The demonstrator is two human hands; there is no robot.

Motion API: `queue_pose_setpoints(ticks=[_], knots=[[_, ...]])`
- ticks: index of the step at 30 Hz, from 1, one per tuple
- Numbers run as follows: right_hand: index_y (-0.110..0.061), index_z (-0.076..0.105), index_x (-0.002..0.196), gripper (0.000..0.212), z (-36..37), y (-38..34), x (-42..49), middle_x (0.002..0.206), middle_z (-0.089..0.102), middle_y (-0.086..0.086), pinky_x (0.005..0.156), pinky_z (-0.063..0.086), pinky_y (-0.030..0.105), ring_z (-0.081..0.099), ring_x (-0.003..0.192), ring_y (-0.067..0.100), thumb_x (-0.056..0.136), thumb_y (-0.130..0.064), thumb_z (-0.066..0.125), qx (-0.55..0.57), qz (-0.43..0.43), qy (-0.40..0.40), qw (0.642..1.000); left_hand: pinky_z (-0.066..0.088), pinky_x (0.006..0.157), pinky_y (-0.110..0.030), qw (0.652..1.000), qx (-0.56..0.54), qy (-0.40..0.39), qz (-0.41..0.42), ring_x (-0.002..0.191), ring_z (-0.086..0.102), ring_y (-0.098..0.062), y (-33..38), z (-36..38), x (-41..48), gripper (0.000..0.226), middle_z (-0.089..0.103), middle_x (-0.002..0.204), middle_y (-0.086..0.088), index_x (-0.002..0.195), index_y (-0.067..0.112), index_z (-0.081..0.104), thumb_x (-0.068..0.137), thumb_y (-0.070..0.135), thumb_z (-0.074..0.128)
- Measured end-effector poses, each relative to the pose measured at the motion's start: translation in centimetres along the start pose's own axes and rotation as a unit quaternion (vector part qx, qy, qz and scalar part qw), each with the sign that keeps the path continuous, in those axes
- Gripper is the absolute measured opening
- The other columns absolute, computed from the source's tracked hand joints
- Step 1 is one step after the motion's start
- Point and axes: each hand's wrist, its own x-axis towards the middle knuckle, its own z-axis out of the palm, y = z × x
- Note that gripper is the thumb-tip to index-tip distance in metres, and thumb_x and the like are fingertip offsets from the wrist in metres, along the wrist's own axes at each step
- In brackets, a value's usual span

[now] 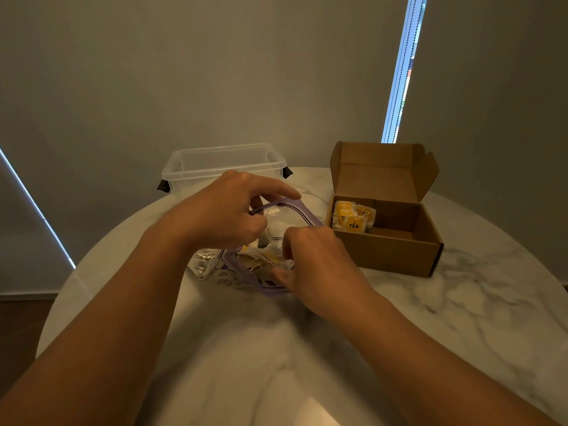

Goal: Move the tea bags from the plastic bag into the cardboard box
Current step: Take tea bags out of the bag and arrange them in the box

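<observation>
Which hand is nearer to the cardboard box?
Right. The right hand grips the plastic bag just left of the cardboard box; the left hand holds the bag's far rim, farther left.

Round marble table against drawn grey blinds, daylight strip between.

The right hand hides its fingertips in the plastic bag.

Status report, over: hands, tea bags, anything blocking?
Left hand grips plastic bag rim. Right hand curled inside mouth, grip unclear. Some tea bags already in cardboard box. Path clear.
</observation>
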Motion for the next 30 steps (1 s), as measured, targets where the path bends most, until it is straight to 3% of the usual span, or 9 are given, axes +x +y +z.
queue_pose_setpoints(ticks=[5, 8, 13, 16, 19, 21, 24, 30], knots=[[-0.015, 0.066, 0.11, 0.03, 0.0, -0.1, -0.1, 0.1, 0.062, 0.006, 0.07, 0.046, 0.027, 0.056, 0.089, 0.02, 0.088, -0.035, 0.069, -0.024, -0.003, -0.022, 0.999, 0.058, 0.079, -0.03, 1.0, -0.001, -0.002, -0.002, 0.092, 0.064, -0.004, 0.0, 0.0, 0.0, 0.06, 0.066, 0.119, 0.008, 0.126, 0.043, 0.061, 0.082, 0.002, 0.057], [-0.015, 0.067, 0.112, 0.028, 0.8, -0.3, 0.3, 0.087, 0.052, 0.005, 0.066, 0.043, 0.027, 0.051, 0.079, 0.02, 0.089, -0.031, 0.067, -0.031, 0.005, -0.023, 0.999, 0.059, 0.079, -0.031, 1.0, 0.0, -0.003, 0.003, 0.094, 0.065, -0.004, 0.0, 0.1, 0.0, 0.06, 0.066, 0.12, 0.007, 0.125, 0.043, 0.062, 0.082, 0.001, 0.056], [-0.015, 0.066, 0.118, 0.028, 1.7, -0.1, 1.2, 0.104, 0.064, 0.008, 0.072, 0.052, 0.03, 0.061, 0.092, 0.024, 0.09, -0.018, 0.066, 0.002, 0.025, -0.024, 0.999, 0.058, 0.079, -0.03, 1.0, 0.003, -0.001, 0.005, 0.093, 0.064, -0.003, -0.1, 0.1, 0.0, 0.061, 0.067, 0.119, 0.008, 0.125, 0.042, 0.062, 0.081, 0.001, 0.056], [-0.018, 0.072, 0.107, 0.019, 0.8, 0.4, 0.8, 0.098, 0.067, 0.005, 0.076, 0.056, 0.03, 0.063, 0.088, 0.019, 0.089, -0.015, 0.067, 0.049, 0.033, 0.008, 0.998, 0.058, 0.079, -0.028, 1.0, 0.004, 0.0, 0.002, 0.094, 0.063, -0.002, -0.2, 0.0, 0.0, 0.061, 0.066, 0.119, 0.009, 0.125, 0.044, 0.061, 0.082, 0.002, 0.057], [-0.021, 0.075, 0.089, 0.008, -0.8, 0.9, 0.2, 0.083, 0.068, -0.003, 0.065, 0.055, 0.021, 0.065, 0.077, 0.01, 0.086, -0.015, 0.071, 0.137, 0.029, 0.03, 0.99, 0.058, 0.081, -0.03, 1.0, 0.004, -0.001, 0.003, 0.098, 0.064, -0.003, -0.1, 0.0, 0.0, 0.061, 0.066, 0.12, 0.008, 0.125, 0.044, 0.061, 0.081, 0.002, 0.057], [-0.019, 0.074, 0.081, 0.006, -1.8, 1.1, 0.0, 0.077, 0.07, -0.002, 0.063, 0.058, 0.024, 0.069, 0.07, 0.01, 0.084, -0.014, 0.074, 0.23, 0.053, 0.002, 0.972, 0.058, 0.081, -0.032, 1.0, 0.002, -0.001, 0.0, 0.098, 0.064, -0.004, 0.0, 0.0, 0.0, 0.061, 0.066, 0.121, 0.008, 0.125, 0.045, 0.061, 0.081, 0.002, 0.057], [-0.012, 0.072, 0.078, 0.008, -3.3, 1.2, -0.1, 0.083, 0.073, 0.008, 0.064, 0.062, 0.035, 0.073, 0.069, 0.02, 0.085, -0.009, 0.072, 0.387, 0.114, -0.047, 0.914, 0.059, 0.08, -0.034, 1.0, 0.002, -0.003, -0.003, 0.095, 0.065, -0.004, 0.0, -0.1, 0.1, 0.061, 0.066, 0.12, 0.008, 0.125, 0.044, 0.061, 0.081, 0.002, 0.057], [0.002, 0.064, 0.093, 0.008, -4.9, 1.8, 0.1, 0.105, 0.067, 0.02, 0.064, 0.061, 0.037, 0.073, 0.084, 0.032, 0.092, -0.005, 0.06, 0.506, 0.189, -0.088, 0.837, 0.059, 0.08, -0.033, 1.0, 0.004, -0.005, -0.005, 0.096, 0.064, -0.005, 0.1, -0.2, 0.1, 0.06, 0.066, 0.12, 0.008, 0.125, 0.044, 0.061, 0.082, 0.002, 0.057]])
